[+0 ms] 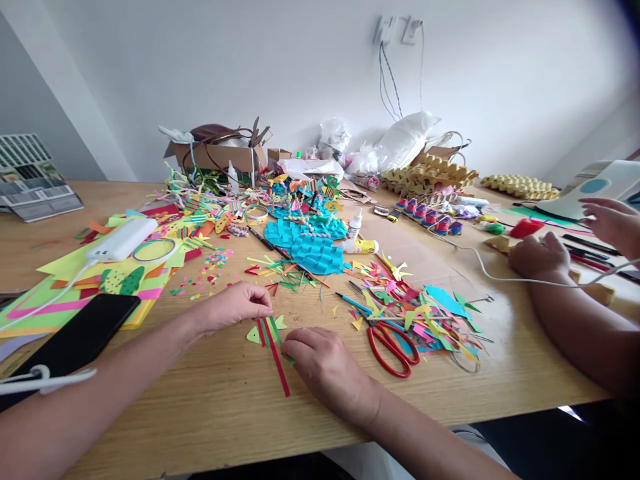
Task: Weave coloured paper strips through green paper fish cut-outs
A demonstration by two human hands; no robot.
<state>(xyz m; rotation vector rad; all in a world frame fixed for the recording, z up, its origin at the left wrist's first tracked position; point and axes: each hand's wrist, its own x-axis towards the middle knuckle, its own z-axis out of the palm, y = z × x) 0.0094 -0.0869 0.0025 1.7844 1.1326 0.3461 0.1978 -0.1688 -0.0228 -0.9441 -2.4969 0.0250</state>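
A small pale green paper fish (253,335) lies on the wooden table, crossed by red and green paper strips. One long red paper strip (281,370) reaches from the fish toward the table's front edge. My left hand (235,307) is closed, its thumb and fingertips pinched at the upper ends of the strips. To the right of the fish, my right hand (323,360) is closed too, with a bit of green paper strip (290,360) showing at its fingertips. Red-handled scissors (393,350) lie to its right, beside a heap of paper scraps (420,313).
A black phone (83,340), a white power bank (123,240) and coloured paper sheets (37,287) lie at the left. Blue egg-carton pieces (317,253) and glue bottles (355,225) stand mid-table. Another person's hands (540,257) and a white cable (490,273) are at the right.
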